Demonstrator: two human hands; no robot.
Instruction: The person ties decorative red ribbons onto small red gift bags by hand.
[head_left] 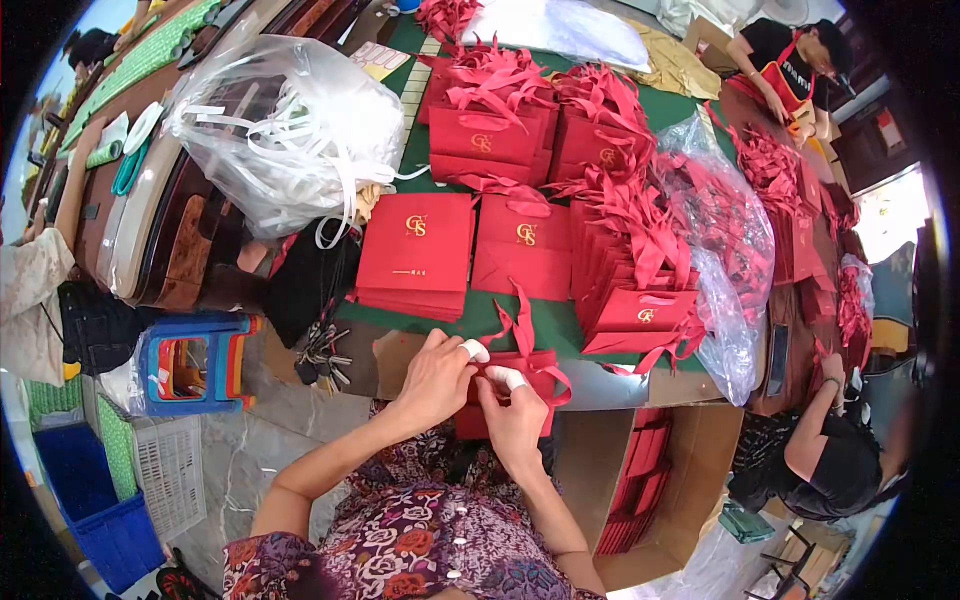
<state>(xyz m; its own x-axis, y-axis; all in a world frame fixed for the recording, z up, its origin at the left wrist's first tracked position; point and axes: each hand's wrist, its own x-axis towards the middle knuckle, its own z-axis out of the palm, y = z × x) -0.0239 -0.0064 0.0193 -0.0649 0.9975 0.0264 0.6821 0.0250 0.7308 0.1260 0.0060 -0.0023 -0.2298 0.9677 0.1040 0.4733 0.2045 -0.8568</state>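
Nearest, the left hand and the right hand, each with a white finger wrap, are closed narrowly on the top of a small red paper bag with a red ribbon at the near edge of a table with a dark green top; below this edge, an open brown cardboard box holds stacked red bags at right, and a blue and red plastic stool stands on the grey marbled floor at left; on the table beyond the hands lie a stack of flat red bags with a gold emblem, rows of standing red bags topped with ribbons and, beside them at right, a clear plastic sack of red ribbons; past the stack, at left, sits a bulging clear bag with white ribbons, and at far right a person in a red apron bends over work; the hands hide part of the held bag, so whether each pinches ribbon or paper cannot be told, the print below the emblem is too small to read, and a person in a pale sleeve is cut off at left
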